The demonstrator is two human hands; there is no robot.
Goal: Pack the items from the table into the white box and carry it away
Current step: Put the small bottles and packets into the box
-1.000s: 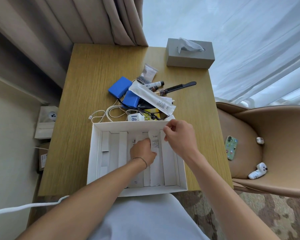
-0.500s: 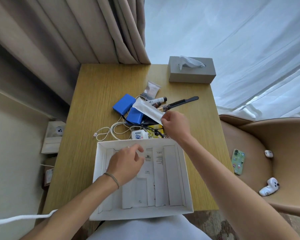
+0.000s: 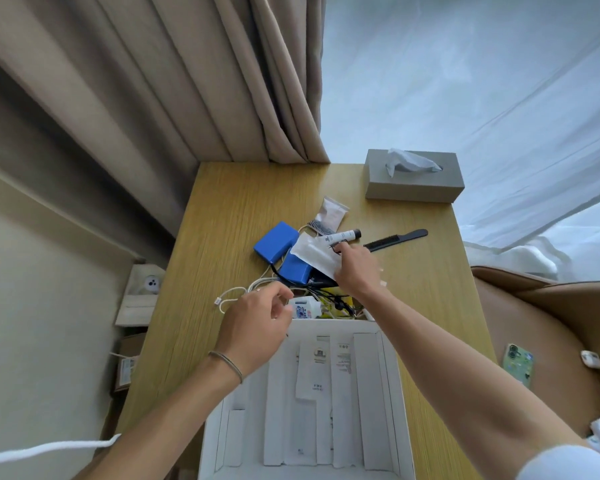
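R hand [image 3: 355, 271] reaches over the pile on the tabletop [image 3: 222, 209], grip pinching the near end of a flat white sleeve packet [image 3: 314, 253]; packet lies slanted across the blue pouches, its far end up-left of the grip. L hand [image 3: 257, 323] hovers w/ fingers loosely curled & apart, holding nothing, over the far-left corner of the white box [image 3: 392, 393].

Just beyond the L grip: small white charger w/ blue print [image 3: 303, 308], white cable [image 3: 232, 296] looped to its left. Between the two grips: black cords [image 3: 329, 299] tangled over sth yellow.

Blue pouch [image 3: 276, 241] sits up-left of the R grip, 2nd blue pouch [image 3: 295, 268] just left of it, partly under the packet. Small white tube w/ dark cap [image 3: 342, 235] touches the packet right above the R grip. Black comb [image 3: 395, 239] to the right of it, foil sachet [image 3: 333, 213] farther back.

White box is nearest the person, below both grips, w/ white card strips & long white packets [image 3: 312, 372] lying lengthwise inside.

Grey tissue box [image 3: 413, 183] at the far right corner. Green phone [image 3: 516, 363] on the tan chair [image 3: 551, 341], far right of the R grip.
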